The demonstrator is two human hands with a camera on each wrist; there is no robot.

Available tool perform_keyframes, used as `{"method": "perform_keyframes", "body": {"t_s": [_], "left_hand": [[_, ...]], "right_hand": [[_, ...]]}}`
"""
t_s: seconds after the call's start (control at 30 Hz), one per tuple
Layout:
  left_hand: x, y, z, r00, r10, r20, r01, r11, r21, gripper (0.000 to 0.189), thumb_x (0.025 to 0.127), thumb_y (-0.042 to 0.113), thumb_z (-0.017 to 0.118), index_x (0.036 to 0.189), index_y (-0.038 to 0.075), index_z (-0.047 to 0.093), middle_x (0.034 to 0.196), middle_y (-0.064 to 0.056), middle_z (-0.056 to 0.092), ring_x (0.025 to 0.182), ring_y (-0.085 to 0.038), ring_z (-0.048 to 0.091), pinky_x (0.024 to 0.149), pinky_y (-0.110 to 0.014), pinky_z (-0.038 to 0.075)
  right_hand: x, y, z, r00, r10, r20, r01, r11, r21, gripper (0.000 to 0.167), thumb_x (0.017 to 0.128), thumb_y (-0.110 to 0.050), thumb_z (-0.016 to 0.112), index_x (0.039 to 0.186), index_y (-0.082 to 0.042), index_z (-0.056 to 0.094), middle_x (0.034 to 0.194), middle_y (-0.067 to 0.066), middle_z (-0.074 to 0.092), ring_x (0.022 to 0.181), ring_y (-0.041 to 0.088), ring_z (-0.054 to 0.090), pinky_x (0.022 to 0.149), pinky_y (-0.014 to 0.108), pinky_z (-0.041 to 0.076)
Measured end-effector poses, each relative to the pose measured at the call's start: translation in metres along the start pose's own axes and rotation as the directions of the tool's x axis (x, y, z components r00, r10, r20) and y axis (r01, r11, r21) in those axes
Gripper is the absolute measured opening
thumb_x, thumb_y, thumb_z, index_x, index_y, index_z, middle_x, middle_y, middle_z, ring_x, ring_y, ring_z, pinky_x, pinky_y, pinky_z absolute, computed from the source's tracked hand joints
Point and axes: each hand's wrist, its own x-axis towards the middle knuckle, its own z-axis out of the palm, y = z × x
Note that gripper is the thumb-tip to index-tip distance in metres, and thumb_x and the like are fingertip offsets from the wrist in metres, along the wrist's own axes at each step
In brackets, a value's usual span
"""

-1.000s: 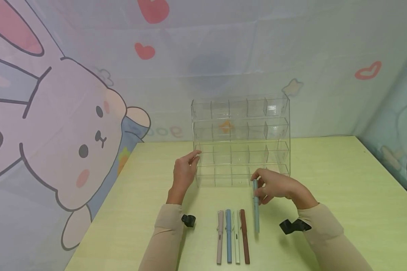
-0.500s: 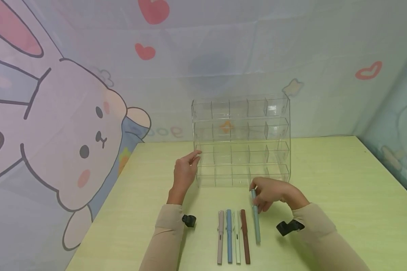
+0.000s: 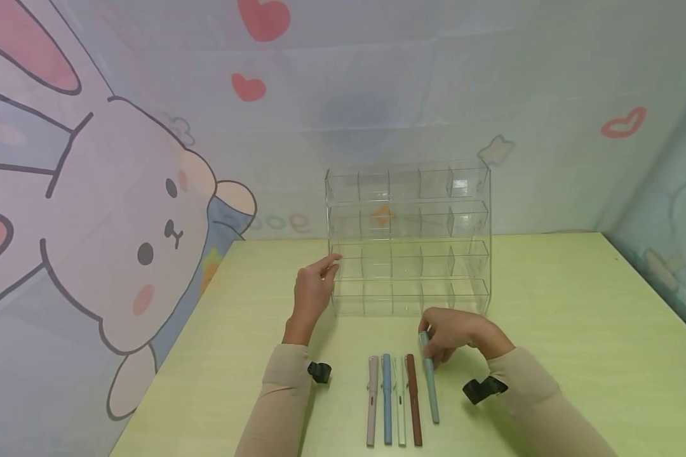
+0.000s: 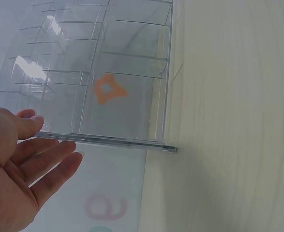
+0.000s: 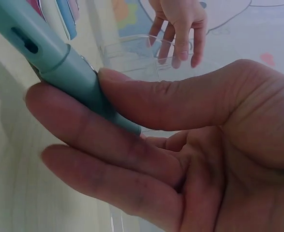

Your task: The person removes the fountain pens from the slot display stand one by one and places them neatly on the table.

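Observation:
My right hand (image 3: 454,331) pinches a teal pen (image 3: 431,393) by its capped end between thumb and fingers. In the right wrist view the teal pen (image 5: 59,58) slants from the upper left into the grip. Beside it on the table lie a brown pen (image 3: 414,400), a pale green pen (image 3: 400,406), a blue pen (image 3: 387,400) and a pinkish pen (image 3: 372,400). At the left side of a clear tiered display rack (image 3: 406,279), my left hand (image 3: 313,289) pinches its edge. In the left wrist view the thumb and fingers stand on either side of the rack's side panel (image 4: 108,141).
The rack has several tiers of small compartments and stands near the back of the yellow-green table (image 3: 560,330). Behind it hangs a printed cloth (image 3: 434,95) with a rabbit and hearts. Each wrist carries a small black camera (image 3: 320,372).
My right hand has moved toward me with the teal pen, away from the rack and down beside the brown pen. The left hand keeps its place on the rack.

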Motion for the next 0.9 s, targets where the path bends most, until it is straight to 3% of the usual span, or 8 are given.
{"method": "perform_keyframes", "body": {"t_s": [0.2,0.37,0.63,0.9], "left_hand": [[-0.0003,-0.0003,0.0,1.0,0.003,-0.002,-0.003,1.0,0.006,0.021,0.097,0.011,0.067,0.116,0.013,0.076,0.096,-0.013,0.076,0.08,-0.029,0.073,0.041,-0.025,0.03],[-0.0003,-0.0007,0.0008,1.0,-0.008,0.006,0.007,1.0,0.007,0.02,0.097,0.011,0.067,0.116,0.012,0.076,0.095,-0.013,0.076,0.072,-0.028,0.071,0.042,-0.025,0.029],[0.0007,0.0003,0.0005,1.0,-0.009,0.008,0.009,1.0,0.007,0.021,0.098,0.011,0.066,0.116,0.012,0.076,0.096,-0.013,0.076,0.072,-0.028,0.071,0.041,-0.024,0.027],[0.001,-0.001,0.0003,1.0,-0.002,0.001,0.002,1.0,0.005,0.022,0.097,0.011,0.067,0.117,0.013,0.075,0.095,-0.013,0.075,0.064,-0.024,0.068,0.04,-0.023,0.026]], "right_hand": [[0.0026,0.001,0.0045,1.0,0.012,0.02,-0.012,1.0,-0.003,0.026,0.086,0.01,0.07,0.107,0.006,0.055,0.081,0.014,0.068,0.069,0.031,0.072,0.064,0.041,0.058],[0.0046,0.0023,0.0064,1.0,0.004,0.028,-0.004,1.0,0.011,0.026,0.085,0.013,0.07,0.105,0.006,0.056,0.081,0.016,0.067,0.067,0.031,0.071,0.063,0.041,0.059],[0.0065,0.0044,0.0054,1.0,0.006,0.018,-0.006,0.999,0.033,0.027,0.084,0.016,0.069,0.108,0.011,0.057,0.083,0.018,0.064,0.067,0.03,0.072,0.064,0.039,0.059],[0.0072,0.0059,0.0051,0.999,-0.012,0.051,0.012,1.0,-0.003,0.016,0.086,0.014,0.068,0.101,0.011,0.064,0.069,0.018,0.069,0.063,0.032,0.072,0.064,0.038,0.059]]}}
